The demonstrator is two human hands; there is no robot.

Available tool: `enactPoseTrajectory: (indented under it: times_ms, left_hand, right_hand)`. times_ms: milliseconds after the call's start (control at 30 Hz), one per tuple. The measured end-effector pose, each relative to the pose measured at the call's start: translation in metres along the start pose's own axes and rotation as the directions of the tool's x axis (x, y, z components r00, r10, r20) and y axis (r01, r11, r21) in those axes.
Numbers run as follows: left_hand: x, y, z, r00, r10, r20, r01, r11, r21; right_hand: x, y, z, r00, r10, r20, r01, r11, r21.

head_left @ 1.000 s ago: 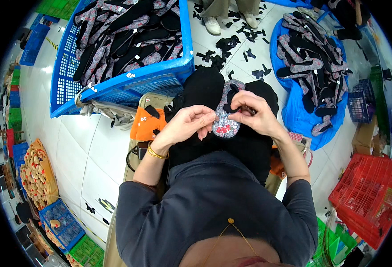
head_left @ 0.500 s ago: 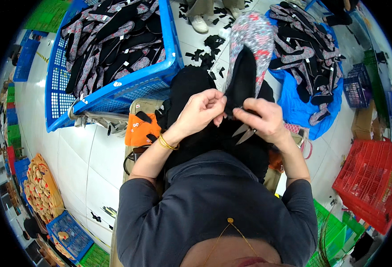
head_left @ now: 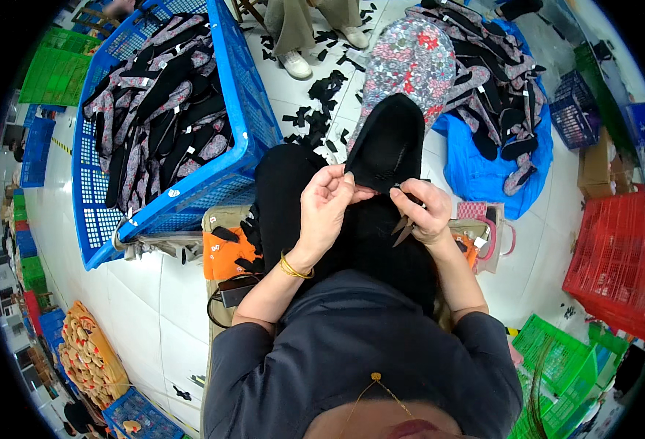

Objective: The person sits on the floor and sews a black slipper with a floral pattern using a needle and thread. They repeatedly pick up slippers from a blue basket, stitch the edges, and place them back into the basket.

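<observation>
Above my lap is a fabric slipper [head_left: 410, 69] with grey-and-red patterned cloth and a black inside. Its toe points away from me, and its black opening faces me. The fingers of my left hand [head_left: 327, 205] pinch the near left edge of the black opening. My right hand [head_left: 426, 212] pinches the near right edge. A small pair of scissors [head_left: 403, 230] is tucked in my right hand, blades poking out below the fingers toward me; its handles are hidden.
A blue crate [head_left: 253, 110] full of similar slippers stands at the left. More lie on a blue sheet [head_left: 476, 175] at the right. Black scraps [head_left: 326, 88] litter the floor near another person's shoes [head_left: 294, 64]. Red crates [head_left: 615, 256] stand farther right.
The slipper's opening has tilted toward me and shows more of its black inside. My hands have moved slightly apart along its edge. The whole view has shifted a little.
</observation>
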State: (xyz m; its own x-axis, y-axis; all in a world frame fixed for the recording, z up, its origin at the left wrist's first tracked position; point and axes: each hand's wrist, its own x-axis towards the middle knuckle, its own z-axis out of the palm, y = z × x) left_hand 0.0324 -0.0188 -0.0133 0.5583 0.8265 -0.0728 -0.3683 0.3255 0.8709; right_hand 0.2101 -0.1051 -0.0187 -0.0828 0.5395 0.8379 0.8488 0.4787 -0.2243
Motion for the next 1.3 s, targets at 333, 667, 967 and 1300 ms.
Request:
enactPoseTrajectory:
  times_ms: [333,667,967,1300]
  left_hand:
    - [-0.002,0.000,-0.006,0.960,-0.278,-0.021,0.241,0.867,-0.435]
    - [0.022,0.004,0.000,0.978,0.203,0.049,-0.201,0.848,0.490]
    - [0.047,0.026,-0.012,0.597,0.495,0.631,-0.771,0.137,0.622]
    - [0.034,0.053,-0.007,0.802,0.205,0.561,-0.585,0.461,0.667]
  right_hand:
    - [-0.018,0.002,0.017,0.995,0.067,-0.074,-0.067,0.998,0.015]
    - [-0.022,0.004,0.023,0.980,0.195,-0.038,-0.190,0.976,0.109]
    - [-0.009,0.001,0.030,0.954,0.293,-0.058,-0.278,0.942,0.188]
    - [-0.004,-0.003,0.026,0.971,0.224,-0.088,-0.210,0.967,0.141]
